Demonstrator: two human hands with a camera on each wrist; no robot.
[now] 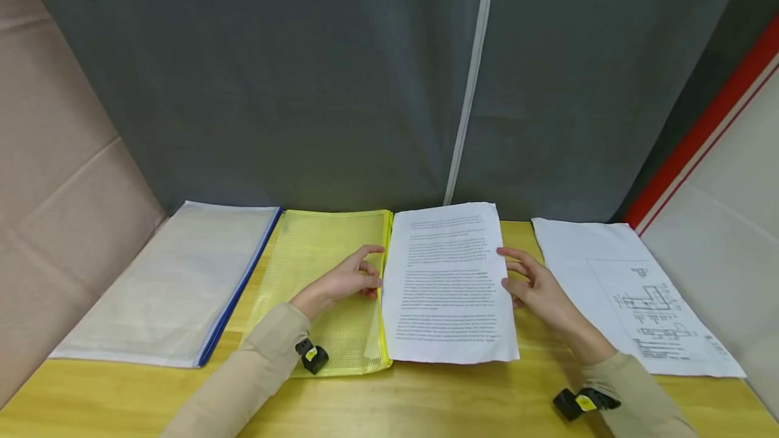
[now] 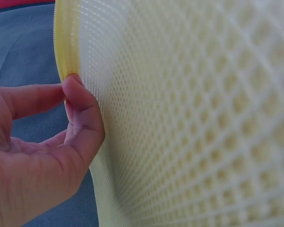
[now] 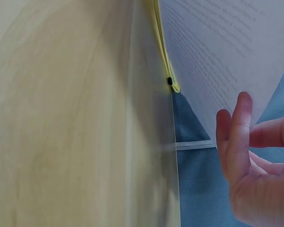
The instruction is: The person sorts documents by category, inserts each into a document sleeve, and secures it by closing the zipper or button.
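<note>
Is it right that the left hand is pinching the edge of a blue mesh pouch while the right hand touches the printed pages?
Not quite. The mesh pouch that the left hand pinches by its edge is yellow, not blue, as the head and left wrist views both show. The right hand does touch the edge of the printed pages.

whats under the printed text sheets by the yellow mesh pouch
The printed sheets lie mostly on the wooden table, their left edge meeting the yellow mesh pouch. Whether that edge sits inside the pouch is hidden.
</note>
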